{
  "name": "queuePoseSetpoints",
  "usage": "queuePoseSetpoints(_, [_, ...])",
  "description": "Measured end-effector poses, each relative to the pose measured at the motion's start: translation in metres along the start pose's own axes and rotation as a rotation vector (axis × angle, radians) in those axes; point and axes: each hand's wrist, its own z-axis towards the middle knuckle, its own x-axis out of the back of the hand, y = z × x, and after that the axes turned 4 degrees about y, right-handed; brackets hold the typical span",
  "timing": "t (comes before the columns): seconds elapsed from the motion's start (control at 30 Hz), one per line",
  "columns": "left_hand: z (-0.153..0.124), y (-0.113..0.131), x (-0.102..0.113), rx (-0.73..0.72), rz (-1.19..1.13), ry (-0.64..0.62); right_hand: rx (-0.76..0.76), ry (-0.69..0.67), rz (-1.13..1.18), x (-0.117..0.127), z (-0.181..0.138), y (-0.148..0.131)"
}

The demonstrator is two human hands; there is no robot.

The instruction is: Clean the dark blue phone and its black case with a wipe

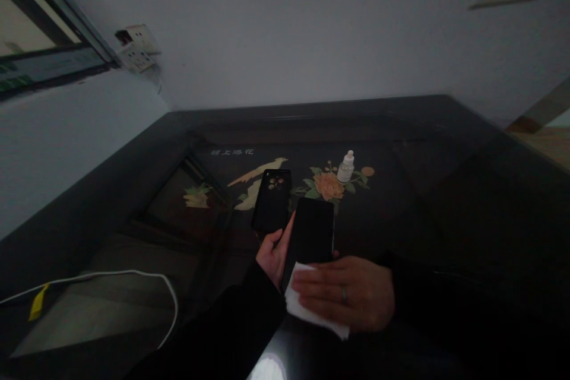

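My left hand grips a black phone from the left side, screen up and tilted toward me. My right hand lies across the phone's near end, fingers pressed on a white cloth folded against the screen. A ring shows on one finger. A black phone case with camera cutouts lies flat on the table just behind my left hand. A small clear dropper bottle with a white cap stands upright further back, to the right of the case.
The dark lacquered table has an inlaid bird and flower design and a raised rim. It meets white walls at the back and left. A white cable with a yellow tag loops at the near left. Wall sockets sit at upper left.
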Motion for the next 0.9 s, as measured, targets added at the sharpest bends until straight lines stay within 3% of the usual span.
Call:
queuePoseSetpoints(0.07, [-0.002,0.001,0.001,0.004,0.033,-0.013,0.036,-0.003,0.019,-0.002,0.002,-0.003])
queuePoseSetpoints(0.2, [-0.004,0.002,-0.001,-0.014,-0.067,-0.011,-0.256,0.055,-0.044,0.004,-0.012,0.014])
queuePoseSetpoints(0.27, [-0.004,0.003,-0.002,-0.006,-0.091,-0.014,-0.316,0.088,-0.072,0.007,-0.016,0.019])
queuePoseSetpoints(0.47, [-0.004,0.006,-0.003,-0.022,-0.070,-0.050,0.047,0.034,0.023,-0.001,-0.002,-0.004])
queuePoseSetpoints(0.67, [-0.005,0.003,0.001,0.003,-0.074,-0.034,-0.302,0.143,-0.032,0.003,-0.017,0.015])
queuePoseSetpoints(0.73, [-0.005,0.003,0.001,-0.005,-0.073,-0.059,-0.231,0.109,-0.025,0.004,-0.015,0.012])
queuePoseSetpoints(0.83, [-0.005,0.005,-0.001,-0.042,-0.088,-0.077,-0.005,0.031,-0.002,0.001,-0.003,-0.005])
queuePoseSetpoints(0.9, [-0.004,0.007,0.000,-0.028,-0.078,-0.066,0.032,0.024,-0.017,0.000,0.000,-0.010])
